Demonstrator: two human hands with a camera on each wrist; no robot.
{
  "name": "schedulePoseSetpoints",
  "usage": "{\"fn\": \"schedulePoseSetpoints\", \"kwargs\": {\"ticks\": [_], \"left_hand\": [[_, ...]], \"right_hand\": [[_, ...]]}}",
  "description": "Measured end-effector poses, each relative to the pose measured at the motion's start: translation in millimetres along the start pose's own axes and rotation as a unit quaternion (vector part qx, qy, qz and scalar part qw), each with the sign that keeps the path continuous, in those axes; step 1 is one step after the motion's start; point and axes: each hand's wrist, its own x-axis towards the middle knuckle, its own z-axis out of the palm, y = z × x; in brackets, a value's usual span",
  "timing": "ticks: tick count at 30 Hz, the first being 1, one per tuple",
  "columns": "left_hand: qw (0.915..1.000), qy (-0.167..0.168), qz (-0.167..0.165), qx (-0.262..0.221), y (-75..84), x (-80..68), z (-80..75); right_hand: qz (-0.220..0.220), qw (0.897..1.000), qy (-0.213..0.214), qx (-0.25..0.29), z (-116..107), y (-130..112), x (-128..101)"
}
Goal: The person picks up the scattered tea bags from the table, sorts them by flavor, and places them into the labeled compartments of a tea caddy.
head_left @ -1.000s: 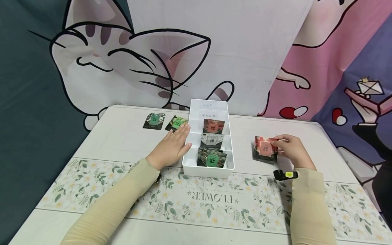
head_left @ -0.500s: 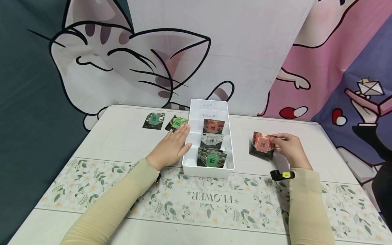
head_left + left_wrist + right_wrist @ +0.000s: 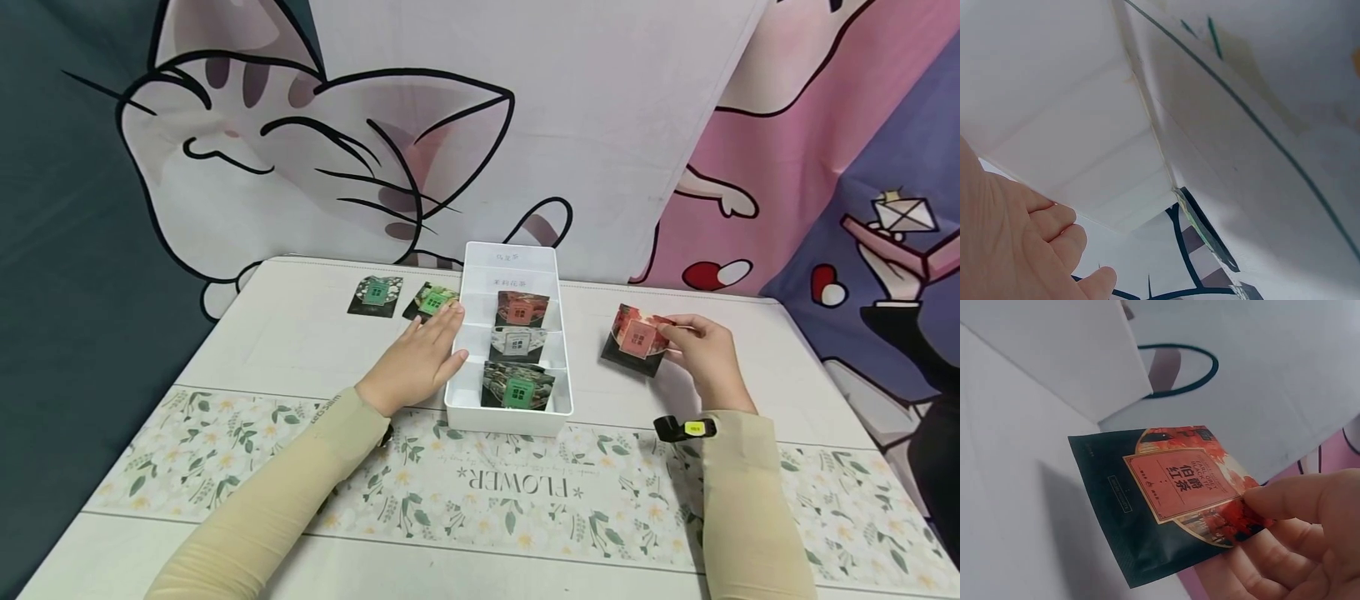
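Between thumb and fingers my right hand (image 3: 705, 354) pinches a red and black tea bag sachet (image 3: 637, 340), to the right of the white box. In the right wrist view the sachet (image 3: 1172, 487) reads Earl Grey Black Tea and is tilted, its shadow on the table. My left hand (image 3: 416, 358) rests with straight fingers along the left rim of the divided white box (image 3: 510, 423). In the box stand a red sachet (image 3: 522, 310), a grey-white sachet (image 3: 516, 342) and, nearest, a dark green sachet (image 3: 517, 387).
Left of the box lie a sachet with a green label (image 3: 377, 296) and a light green sachet (image 3: 430, 300), partly behind the left fingers. The two far compartments carry handwritten labels. A floral runner (image 3: 517, 508) crosses the table, and a printed cloth (image 3: 615, 125) hangs behind it.
My right hand has moved left and farther from me with the red and black sachet, which has tilted. The left hand has stayed at the box rim.
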Motion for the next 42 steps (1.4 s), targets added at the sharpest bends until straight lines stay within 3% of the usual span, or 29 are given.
{"fn": "schedulePoseSetpoints", "kwargs": {"ticks": [12, 20, 27, 42], "left_hand": [[1.0, 0.001, 0.001, -0.001, 1.4, -0.8, -1.1], [1.0, -0.001, -0.001, -0.006, 0.2, -1.4, 0.1], [1.0, 0.002, 0.005, 0.003, 0.7, -1.5, -1.1], [0.9999, -0.008, 0.0, 0.007, 0.9, -1.1, -1.4]], "right_hand": [[-0.041, 0.995, 0.012, 0.09, 15, -8, -5], [-0.054, 0.992, 0.017, 0.109, 27, -14, -10], [-0.067, 0.989, 0.052, 0.121, 39, -21, -14], [-0.151, 0.973, 0.082, 0.155, 57, -32, -14]]}}
